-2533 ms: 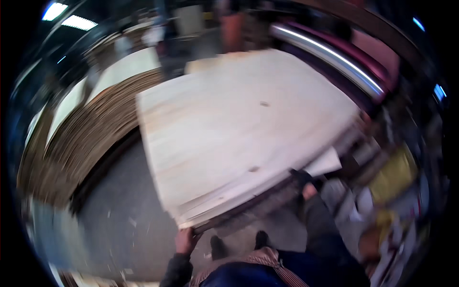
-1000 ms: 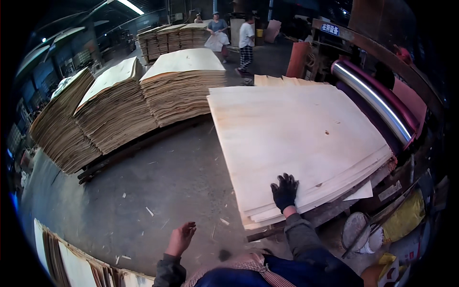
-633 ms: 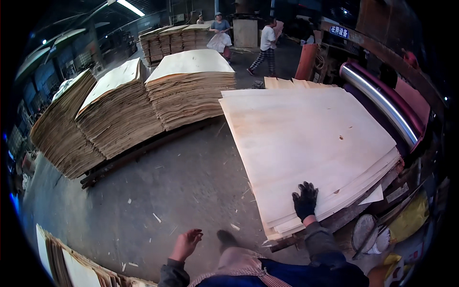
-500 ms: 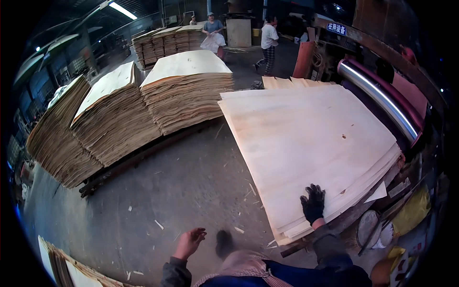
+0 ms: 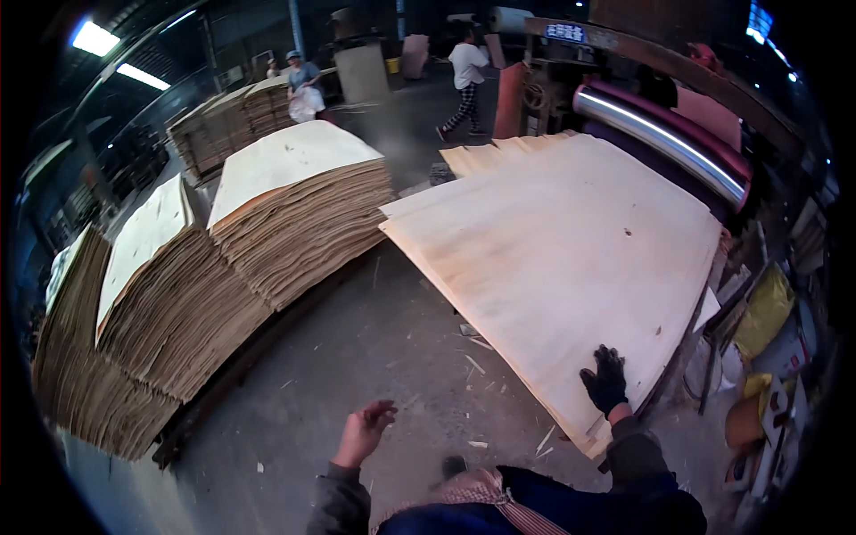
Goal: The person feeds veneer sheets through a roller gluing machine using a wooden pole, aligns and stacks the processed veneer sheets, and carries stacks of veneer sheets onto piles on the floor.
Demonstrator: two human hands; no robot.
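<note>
A wide pile of pale wooden veneer sheets (image 5: 544,259) lies in front of me on the right, with small knots on the top sheet and its lower layers showing along the edges. My right hand (image 5: 605,379), in a black glove, rests on the top sheet near the closest corner, fingers spread. My left hand (image 5: 364,428), bare, hangs over the grey concrete floor left of the pile, touching nothing, its fingers loosely bent and apart.
Tall veneer stacks (image 5: 294,214) stand on a low rack at the left. A roller machine (image 5: 664,147) is beyond my pile. Two co-workers (image 5: 465,71) (image 5: 303,89) are at the back. Yellow sacks and scraps (image 5: 762,312) crowd the right side.
Earlier both hands gripped the pile's near edge; now the left is free and the right lies on top. My view has turned, and a co-worker in white has walked toward the machine.
</note>
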